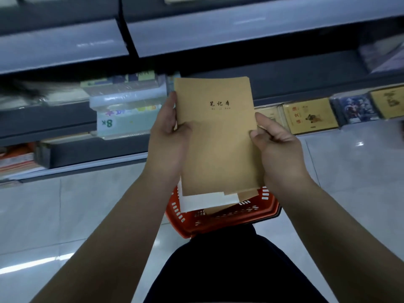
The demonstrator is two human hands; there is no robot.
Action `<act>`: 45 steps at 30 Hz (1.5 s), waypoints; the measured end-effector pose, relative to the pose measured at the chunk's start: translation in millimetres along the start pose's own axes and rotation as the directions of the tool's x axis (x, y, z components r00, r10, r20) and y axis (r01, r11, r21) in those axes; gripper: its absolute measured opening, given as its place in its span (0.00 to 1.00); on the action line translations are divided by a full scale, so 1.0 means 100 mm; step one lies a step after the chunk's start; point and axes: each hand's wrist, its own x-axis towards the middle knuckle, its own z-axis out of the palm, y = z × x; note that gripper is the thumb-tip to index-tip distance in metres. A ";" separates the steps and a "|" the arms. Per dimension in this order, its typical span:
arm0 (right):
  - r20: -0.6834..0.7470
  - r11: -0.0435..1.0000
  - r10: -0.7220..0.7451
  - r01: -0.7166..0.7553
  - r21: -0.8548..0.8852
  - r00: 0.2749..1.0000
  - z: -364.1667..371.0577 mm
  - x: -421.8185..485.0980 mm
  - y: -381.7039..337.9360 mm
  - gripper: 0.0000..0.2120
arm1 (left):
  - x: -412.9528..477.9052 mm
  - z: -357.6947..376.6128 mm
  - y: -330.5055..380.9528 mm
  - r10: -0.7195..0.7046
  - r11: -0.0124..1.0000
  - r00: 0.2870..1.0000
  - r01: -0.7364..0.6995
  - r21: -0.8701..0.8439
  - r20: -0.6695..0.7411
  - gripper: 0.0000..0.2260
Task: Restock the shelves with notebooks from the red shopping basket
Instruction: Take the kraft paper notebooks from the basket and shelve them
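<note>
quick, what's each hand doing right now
Left hand: grips the left edge of the brown notebook.
Right hand: pinches the same notebook's right edge.

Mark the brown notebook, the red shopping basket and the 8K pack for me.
brown notebook (218,138), head view, middle of cover.
red shopping basket (175,209), head view, left rim.
8K pack (122,123), head view, front label.

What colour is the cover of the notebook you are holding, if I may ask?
Plain kraft brown with black characters, on the thin paper notebook, head view.
</note>
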 end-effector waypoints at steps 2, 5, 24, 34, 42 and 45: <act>-0.006 0.999 -0.012 0.012 0.038 1.000 0.00 -0.11 -0.14 0.17 | -0.06 -0.04 0.16 0.028 1.000 0.999 -0.028 0.002 0.046 0.31; -0.020 0.996 -0.019 0.021 0.084 1.000 0.00 -0.23 -0.30 0.16 | -0.14 -0.06 0.34 0.031 0.999 0.996 -0.027 -0.045 0.089 0.33; -0.039 0.965 -0.179 0.184 0.185 0.983 0.03 -0.51 -1.18 0.14 | -0.44 0.01 1.24 0.193 0.981 0.950 -0.185 -0.056 0.245 0.30; -0.080 0.968 -0.176 0.187 0.167 0.981 0.18 -0.12 -1.50 0.08 | -0.37 -0.01 1.36 0.177 0.982 0.947 -0.187 0.013 0.269 0.29; -0.098 0.986 -0.155 0.160 0.044 0.983 0.30 0.23 -1.70 0.07 | -0.29 0.02 1.32 0.093 0.901 0.958 -0.197 0.386 0.271 0.40; -0.035 0.986 -0.154 0.152 -0.065 0.987 0.27 0.27 -1.74 0.10 | -0.30 0.07 1.35 0.093 0.887 0.968 -0.187 0.422 0.232 0.40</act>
